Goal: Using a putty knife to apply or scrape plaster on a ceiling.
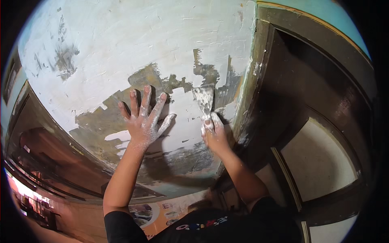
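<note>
A wall fills the view before me, partly coated in white plaster with grey-brown bare patches lower down. My left hand lies against one bare patch, fingers spread and dusted with white powder. Gripped in my right hand is a putty knife, its handle mostly hidden by the fingers. White paste smears its blade, which is tilted up against the wall between white plaster and a bare strip. The thumb of that hand, also whitened, presses along the handle.
A dark door frame borders the wall on the right, close to my right forearm. Beyond it stands a dark door with a pale panel. At lower left is another brown frame; an orange printed sheet shows below.
</note>
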`<state>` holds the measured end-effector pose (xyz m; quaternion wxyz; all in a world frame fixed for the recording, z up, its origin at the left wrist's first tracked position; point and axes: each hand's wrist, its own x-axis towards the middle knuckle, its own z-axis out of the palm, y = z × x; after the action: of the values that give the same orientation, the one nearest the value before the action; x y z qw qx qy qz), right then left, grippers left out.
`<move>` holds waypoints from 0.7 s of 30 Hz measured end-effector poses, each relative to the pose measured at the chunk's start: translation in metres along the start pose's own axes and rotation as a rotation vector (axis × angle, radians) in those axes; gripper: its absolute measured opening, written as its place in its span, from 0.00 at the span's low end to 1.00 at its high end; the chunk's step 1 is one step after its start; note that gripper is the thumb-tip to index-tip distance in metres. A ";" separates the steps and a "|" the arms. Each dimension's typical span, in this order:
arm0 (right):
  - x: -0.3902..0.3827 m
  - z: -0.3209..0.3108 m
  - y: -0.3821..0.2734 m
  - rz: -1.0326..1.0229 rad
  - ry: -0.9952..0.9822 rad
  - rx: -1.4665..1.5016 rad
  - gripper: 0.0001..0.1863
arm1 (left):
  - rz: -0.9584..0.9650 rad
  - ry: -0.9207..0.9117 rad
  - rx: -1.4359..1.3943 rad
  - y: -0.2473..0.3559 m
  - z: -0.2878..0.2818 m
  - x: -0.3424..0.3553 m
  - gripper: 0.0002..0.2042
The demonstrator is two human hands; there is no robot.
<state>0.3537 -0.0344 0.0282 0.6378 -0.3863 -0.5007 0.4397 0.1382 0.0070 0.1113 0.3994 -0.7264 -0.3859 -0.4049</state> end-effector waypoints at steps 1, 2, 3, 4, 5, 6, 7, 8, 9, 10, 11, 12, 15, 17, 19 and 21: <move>0.002 0.001 0.001 0.043 0.010 0.004 0.13 | 0.003 0.004 0.002 0.000 -0.001 0.000 0.26; 0.004 0.002 0.003 0.084 0.019 0.009 0.13 | 0.011 -0.003 -0.005 -0.001 -0.003 0.001 0.27; -0.002 0.004 0.015 0.083 0.010 0.014 0.13 | 0.015 -0.015 -0.004 -0.005 -0.005 -0.001 0.27; -0.014 0.000 0.027 0.123 -0.010 0.008 0.12 | 0.016 -0.007 0.003 -0.008 -0.008 0.002 0.27; -0.022 -0.001 0.036 0.163 -0.031 0.003 0.11 | 0.053 -0.033 -0.002 -0.011 -0.013 0.006 0.27; -0.022 0.000 0.037 0.153 0.004 0.071 0.11 | 0.090 -0.057 -0.013 -0.012 -0.016 0.011 0.28; -0.018 0.005 0.028 0.150 0.004 0.070 0.11 | 0.091 -0.054 -0.012 -0.014 -0.024 0.021 0.28; -0.008 0.008 0.015 0.032 0.008 0.073 0.11 | 0.113 -0.071 0.007 -0.018 -0.033 0.036 0.28; 0.000 0.013 0.002 -0.076 0.011 0.078 0.11 | 0.135 -0.098 0.026 -0.023 -0.038 0.048 0.28; 0.005 0.018 -0.021 0.000 -0.033 0.073 0.11 | 0.146 -0.053 0.064 -0.028 -0.044 0.060 0.28; 0.010 0.019 -0.034 0.062 -0.093 0.054 0.11 | 0.132 -0.053 0.092 -0.035 -0.050 0.068 0.28; 0.010 0.020 -0.036 0.074 -0.093 0.067 0.11 | 0.134 -0.031 0.115 -0.038 -0.050 0.072 0.28; -0.010 0.019 -0.012 0.116 -0.051 0.135 0.12 | 0.107 0.010 0.132 -0.037 -0.046 0.064 0.28; -0.011 0.020 -0.004 0.139 -0.016 0.193 0.13 | 0.078 0.035 0.133 -0.037 -0.041 0.060 0.28; -0.001 0.018 -0.016 -0.035 -0.042 0.123 0.12 | 0.075 0.035 0.128 -0.031 -0.038 0.060 0.29; 0.018 0.022 -0.050 -0.071 -0.088 0.092 0.13 | 0.085 0.052 0.138 -0.031 -0.042 0.063 0.29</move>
<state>0.3430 -0.0314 0.0847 0.6473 -0.3188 -0.5208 0.4562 0.1223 -0.0038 0.1909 0.4751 -0.7023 -0.3711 -0.3787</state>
